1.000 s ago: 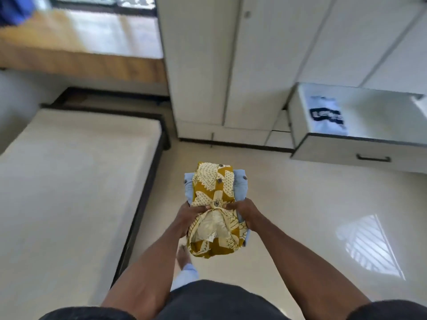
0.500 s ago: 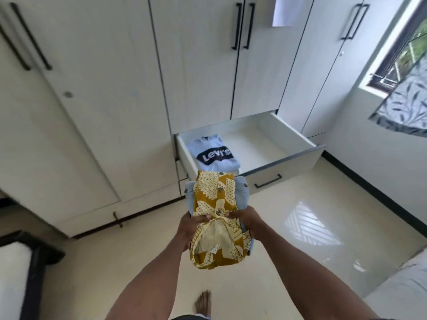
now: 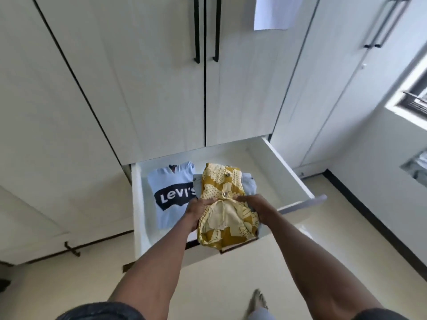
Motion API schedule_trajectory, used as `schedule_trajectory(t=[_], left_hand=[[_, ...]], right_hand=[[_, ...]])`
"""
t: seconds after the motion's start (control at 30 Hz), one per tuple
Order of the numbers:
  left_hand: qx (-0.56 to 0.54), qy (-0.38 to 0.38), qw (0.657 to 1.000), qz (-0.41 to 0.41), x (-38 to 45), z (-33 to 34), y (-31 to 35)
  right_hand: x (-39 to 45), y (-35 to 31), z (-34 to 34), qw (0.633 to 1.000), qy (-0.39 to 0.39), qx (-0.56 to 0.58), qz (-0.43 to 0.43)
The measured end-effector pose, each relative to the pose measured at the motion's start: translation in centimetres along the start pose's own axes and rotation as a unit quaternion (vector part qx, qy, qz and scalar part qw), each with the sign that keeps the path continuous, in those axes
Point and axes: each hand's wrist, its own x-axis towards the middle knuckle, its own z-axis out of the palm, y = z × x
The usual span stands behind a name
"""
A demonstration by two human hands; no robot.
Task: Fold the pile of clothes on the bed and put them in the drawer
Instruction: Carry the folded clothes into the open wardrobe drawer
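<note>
I hold a stack of folded clothes over the open white drawer (image 3: 288, 172): a mustard-and-cream patterned shirt (image 3: 221, 195) on top of a light blue garment (image 3: 249, 184). My left hand (image 3: 199, 210) grips the stack's left side, thumb on top. My right hand (image 3: 256, 205) grips its right side. A folded light blue t-shirt with a dark logo (image 3: 172, 192) lies in the drawer's left half. The stack hangs above the right half; whether it touches the drawer floor I cannot tell.
White wardrobe doors with black handles (image 3: 205, 31) rise behind the drawer. A sheet of paper (image 3: 273, 12) hangs on one door. A window (image 3: 413, 100) is at the right. My bare foot (image 3: 258, 301) stands on the glossy cream floor (image 3: 219, 285).
I have walked from the bed up to the wardrobe. The stack, held in front of the drawer before, is now over its right half. Both hands keep the same grip.
</note>
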Motion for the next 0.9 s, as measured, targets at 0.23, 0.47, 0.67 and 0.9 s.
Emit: schedule_trajectory(t=[0.23, 0.47, 0.67, 0.9], left_hand=[[-0.042, 0.106, 0.992, -0.060, 8.2, 7.6, 0.8], [-0.041, 0.104, 0.983, -0.147, 16.0, 10.3, 2.3], [-0.013, 0.147, 0.978, -0.145, 23.7, 8.3, 3.1], [0.192, 0.160, 0.948, -0.195, 28.3, 5.1, 0.4]], right_hand=[[9.1, -5.4, -9.2, 0.988, -0.137, -0.021, 0.069], [19.5, -7.0, -10.4, 0.989, -0.079, -0.093, 0.088], [27.1, -8.3, -7.8, 0.988, -0.056, -0.113, 0.086], [32.6, -7.7, -5.8, 0.964, -0.001, -0.251, 0.090]])
